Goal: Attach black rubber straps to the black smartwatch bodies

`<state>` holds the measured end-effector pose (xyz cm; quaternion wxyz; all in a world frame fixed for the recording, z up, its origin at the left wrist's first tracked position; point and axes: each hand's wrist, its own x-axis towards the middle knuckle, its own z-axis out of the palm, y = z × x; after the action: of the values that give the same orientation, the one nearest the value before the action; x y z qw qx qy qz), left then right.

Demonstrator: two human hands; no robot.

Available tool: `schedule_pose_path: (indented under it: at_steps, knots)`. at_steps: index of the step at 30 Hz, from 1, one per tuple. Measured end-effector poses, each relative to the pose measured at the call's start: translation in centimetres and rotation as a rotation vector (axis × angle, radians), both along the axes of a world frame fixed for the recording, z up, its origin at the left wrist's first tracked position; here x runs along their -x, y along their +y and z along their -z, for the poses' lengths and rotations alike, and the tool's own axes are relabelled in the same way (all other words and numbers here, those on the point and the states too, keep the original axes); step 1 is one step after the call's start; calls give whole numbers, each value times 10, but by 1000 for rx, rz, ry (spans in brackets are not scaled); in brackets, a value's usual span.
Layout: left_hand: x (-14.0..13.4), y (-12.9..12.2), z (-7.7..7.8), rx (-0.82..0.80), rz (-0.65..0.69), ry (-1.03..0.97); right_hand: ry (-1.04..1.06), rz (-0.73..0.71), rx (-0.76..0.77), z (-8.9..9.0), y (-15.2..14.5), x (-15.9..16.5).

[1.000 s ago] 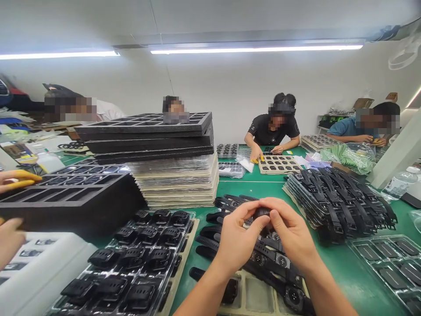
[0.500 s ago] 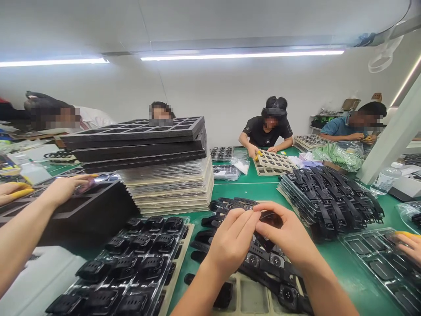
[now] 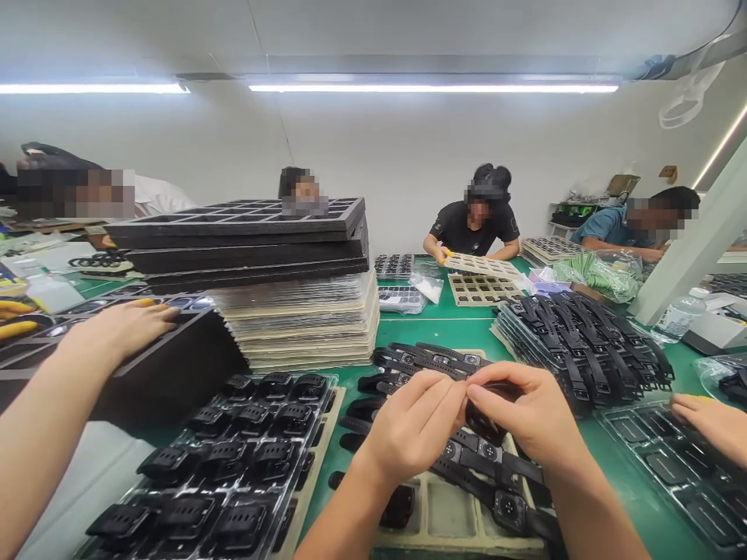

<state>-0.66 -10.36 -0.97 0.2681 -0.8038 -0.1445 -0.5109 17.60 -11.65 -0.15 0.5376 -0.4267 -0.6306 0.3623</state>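
My left hand (image 3: 412, 428) and my right hand (image 3: 522, 408) meet over the middle of the bench, thumbs and fingers pinched together. Between them is a black smartwatch (image 3: 485, 424), mostly hidden by my fingers; the exact part each hand pinches is covered. Beneath my hands lies a beige compartment tray (image 3: 452, 505). Several black watches (image 3: 510, 507) with straps spread out lie across it, sensor backs facing up. Left of my left forearm, a clear plastic tray (image 3: 292, 490) holds rows of black watches with curled straps.
Black foam trays (image 3: 245, 260) top a tall stack of beige trays (image 3: 309, 327) at left. Clear trays piled with strapped watches (image 3: 583, 350) stand at right. Co-workers' hands reach in, one (image 3: 125, 330) at the left foam box, another (image 3: 712, 424) over a clear tray (image 3: 647, 459).
My hands have shifted slightly right, still pinched together around the watch. The co-worker's hand at left now rests lower on the foam box; the one at right reaches further over its tray.
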Motion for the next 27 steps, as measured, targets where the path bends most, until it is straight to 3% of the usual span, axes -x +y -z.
schedule_pose_path:
  at_steps: [7, 11, 15, 20, 23, 27]
  knots:
    - [3, -5, -3, 8, 16, -18, -61, 114, -95, -6, -11, -6]
    - [15, -8, -13, 204, 32, -118, -143, 172, -175, 0, -15, -17]
    - [29, -17, -23, 261, 6, -418, -371, -17, -70, 33, -27, -7]
    - [29, -26, -27, 227, 45, -437, -568, -289, 118, 72, -44, 16]
    - [29, -26, -28, 219, 40, -421, -684, -315, 127, 78, -47, 23]
    - [31, -24, -30, 196, 40, -421, -786, -351, 62, 71, -46, 18]
